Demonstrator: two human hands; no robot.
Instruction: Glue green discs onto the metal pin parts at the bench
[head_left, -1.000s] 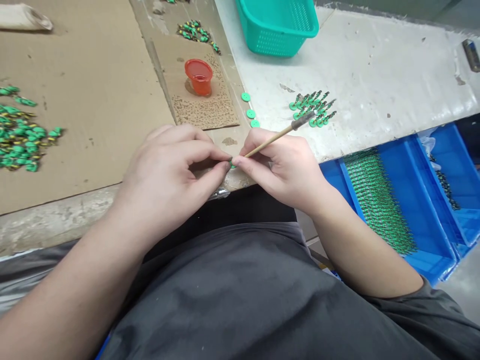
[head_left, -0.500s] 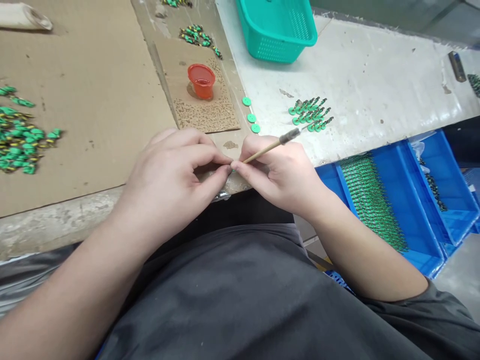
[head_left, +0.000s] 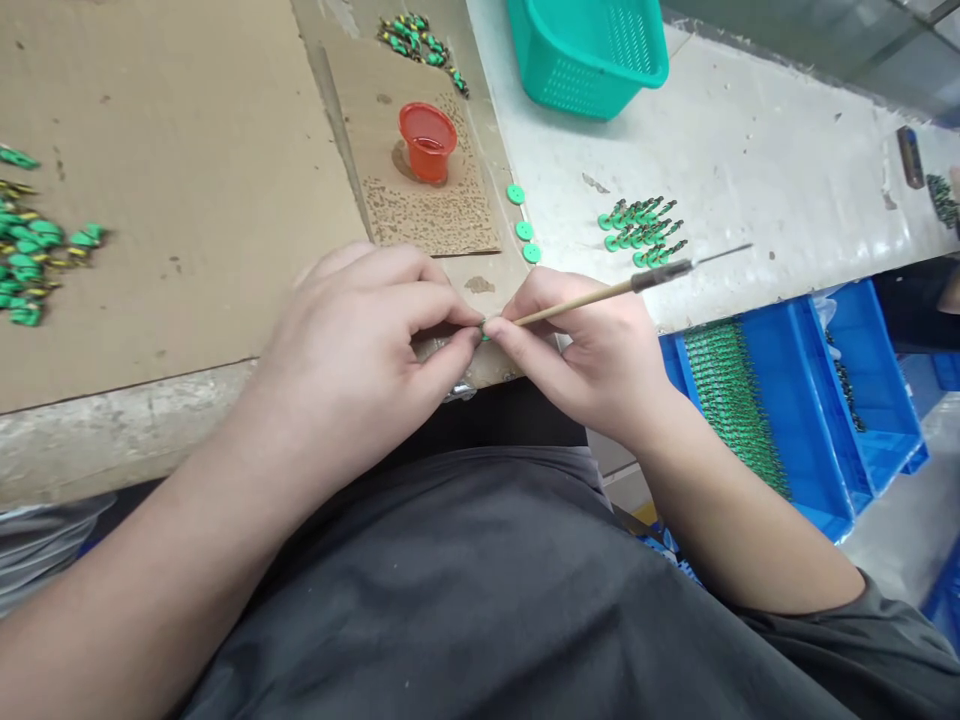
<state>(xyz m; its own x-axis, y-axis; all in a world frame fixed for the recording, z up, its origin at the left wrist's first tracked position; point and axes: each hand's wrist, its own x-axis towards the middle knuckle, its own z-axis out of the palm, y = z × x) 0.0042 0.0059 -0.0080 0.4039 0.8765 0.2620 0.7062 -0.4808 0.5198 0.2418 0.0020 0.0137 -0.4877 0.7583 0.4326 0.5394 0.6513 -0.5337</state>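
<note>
Your left hand [head_left: 375, 330] had thumb and forefinger pinched on a small green piece [head_left: 485, 335], mostly hidden, above the front bench edge [head_left: 127, 430]. Your right hand [head_left: 596, 350] gripped a wooden-handled needle tool [head_left: 592, 299], needle outward, fingertips seemingly touching that piece too. Step looked like fine two-handed fingertip work; next move seemed to call for a steady left pinch, needle clear.
</note>
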